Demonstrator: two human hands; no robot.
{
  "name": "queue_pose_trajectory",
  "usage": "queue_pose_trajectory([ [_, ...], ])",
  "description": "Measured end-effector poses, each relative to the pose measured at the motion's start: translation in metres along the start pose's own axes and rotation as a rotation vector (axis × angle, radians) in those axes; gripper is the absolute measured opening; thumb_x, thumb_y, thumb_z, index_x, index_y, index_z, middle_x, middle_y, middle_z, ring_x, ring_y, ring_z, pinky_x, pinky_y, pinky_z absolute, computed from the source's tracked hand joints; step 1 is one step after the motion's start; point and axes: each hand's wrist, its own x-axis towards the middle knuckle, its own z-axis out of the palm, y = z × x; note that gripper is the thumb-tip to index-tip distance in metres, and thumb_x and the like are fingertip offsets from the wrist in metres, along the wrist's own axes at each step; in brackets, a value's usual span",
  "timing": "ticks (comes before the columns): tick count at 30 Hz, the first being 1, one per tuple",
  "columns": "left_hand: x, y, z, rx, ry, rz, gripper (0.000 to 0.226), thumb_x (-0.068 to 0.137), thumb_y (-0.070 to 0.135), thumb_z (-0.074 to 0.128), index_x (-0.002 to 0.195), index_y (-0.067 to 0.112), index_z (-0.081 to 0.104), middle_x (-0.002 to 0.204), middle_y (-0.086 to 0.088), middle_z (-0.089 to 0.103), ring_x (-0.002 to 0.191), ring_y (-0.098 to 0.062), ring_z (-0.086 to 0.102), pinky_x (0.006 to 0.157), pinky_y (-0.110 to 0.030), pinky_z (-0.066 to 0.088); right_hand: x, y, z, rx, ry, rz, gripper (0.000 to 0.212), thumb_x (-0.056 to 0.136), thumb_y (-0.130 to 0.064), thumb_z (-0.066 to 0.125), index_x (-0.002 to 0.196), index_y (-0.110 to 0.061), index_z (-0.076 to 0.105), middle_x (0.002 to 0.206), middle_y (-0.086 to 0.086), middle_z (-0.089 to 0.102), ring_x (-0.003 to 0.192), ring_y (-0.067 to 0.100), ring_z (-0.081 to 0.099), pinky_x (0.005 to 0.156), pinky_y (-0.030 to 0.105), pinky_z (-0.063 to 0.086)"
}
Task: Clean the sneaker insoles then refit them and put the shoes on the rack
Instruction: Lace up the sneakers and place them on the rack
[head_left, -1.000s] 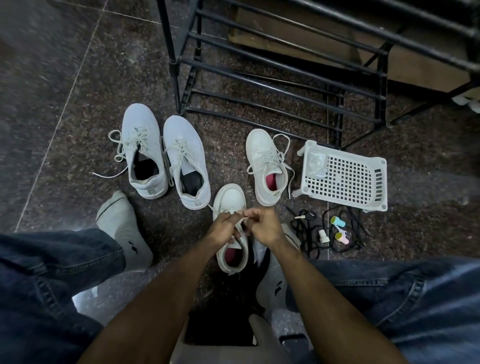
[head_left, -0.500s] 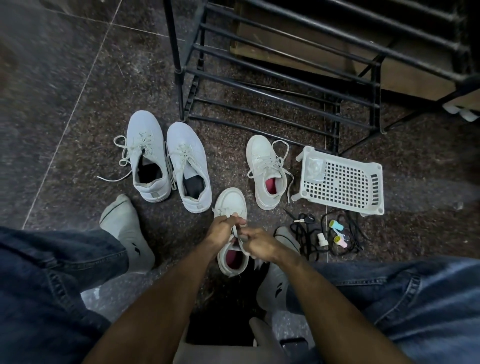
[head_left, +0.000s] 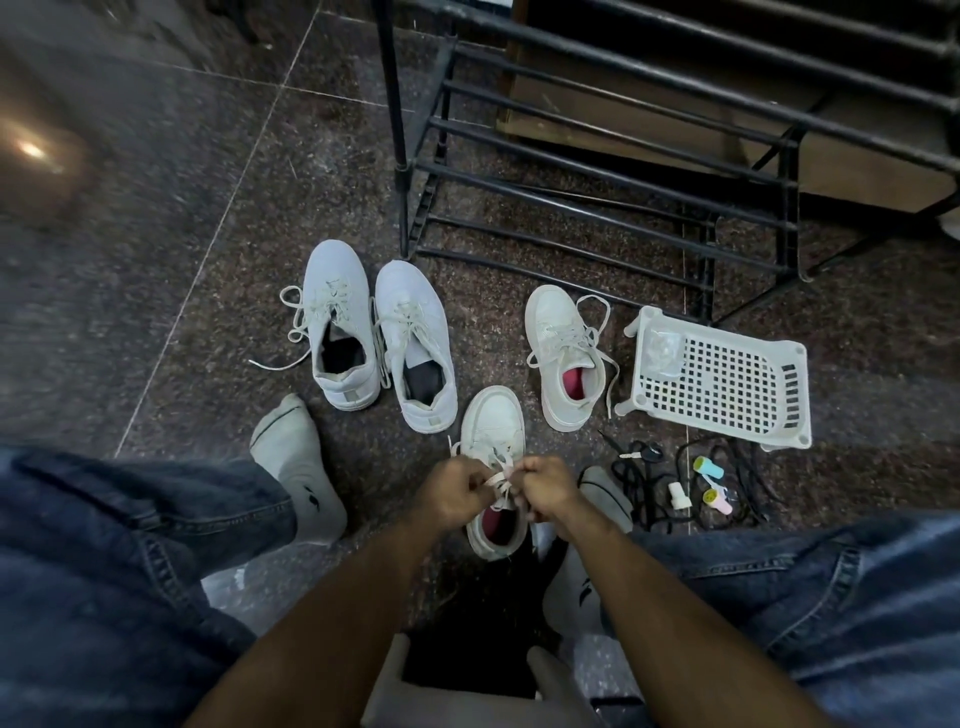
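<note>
A white sneaker with a red insole (head_left: 492, 431) stands on the floor between my feet. My left hand (head_left: 453, 491) and my right hand (head_left: 546, 488) each pinch a strand of its white lace (head_left: 498, 475) over the tongue. Its mate (head_left: 563, 358), also with a red insole, stands further back with loose laces. Two pale grey sneakers (head_left: 340, 322) (head_left: 418, 348) with dark insoles stand side by side at the left. The black metal shoe rack (head_left: 597, 171) rises behind them.
A white perforated plastic basket (head_left: 727, 379) lies on the floor at the right. In front of it lie black cords (head_left: 644, 483) and small coloured items (head_left: 709, 467). My socked feet (head_left: 298, 462) and jeans-clad legs frame the near floor.
Both hands have kept working the lace of the near sneaker, drawing slightly apart with the strands. The camera view has shifted a little.
</note>
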Motion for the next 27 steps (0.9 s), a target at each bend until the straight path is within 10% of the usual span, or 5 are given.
queue_pose_trajectory([
  [11,-0.01,0.019,-0.007,0.67,0.069,0.397,0.017,0.079,0.029,0.061,0.09,0.024,0.074,0.125,0.015,0.061,0.141,-0.016,0.032,0.103,-0.038,0.031,0.01,-0.006,-0.001,-0.15,0.038,-0.011,0.031,0.084,-0.004,0.064,0.058,-0.02,0.06,0.041,-0.007,0.051,0.033,0.005,0.044,0.037,0.019,0.035],
  [18,-0.006,0.027,-0.006,0.105,0.104,0.004,0.02,0.066,0.037,0.064,0.079,0.027,0.075,0.074,0.003,0.072,0.073,-0.019,0.067,0.064,-0.033,0.052,0.013,0.013,-0.003,-0.152,0.026,-0.242,0.017,0.082,0.006,0.064,0.081,-0.008,0.074,0.072,-0.001,0.068,0.055,-0.004,0.055,0.064,0.023,0.048],
  [23,-0.001,0.027,-0.005,0.101,0.125,-0.058,0.014,0.07,0.035,0.067,0.08,0.028,0.073,0.082,0.004,0.07,0.079,-0.021,0.066,0.068,-0.032,0.051,0.02,0.019,-0.002,-0.314,-0.001,-0.302,0.029,0.082,-0.012,0.064,0.06,-0.031,0.063,0.058,-0.021,0.063,0.052,-0.003,0.054,0.059,0.025,0.045],
  [27,-0.001,0.022,-0.007,0.384,0.198,0.051,0.017,0.081,0.034,0.066,0.094,0.026,0.073,0.112,0.006,0.058,0.101,-0.017,0.06,0.082,-0.038,0.05,0.015,0.008,0.001,-0.12,-0.034,-0.197,0.038,0.085,0.003,0.062,0.059,-0.025,0.061,0.061,-0.005,0.057,0.056,0.009,0.048,0.059,0.027,0.039],
])
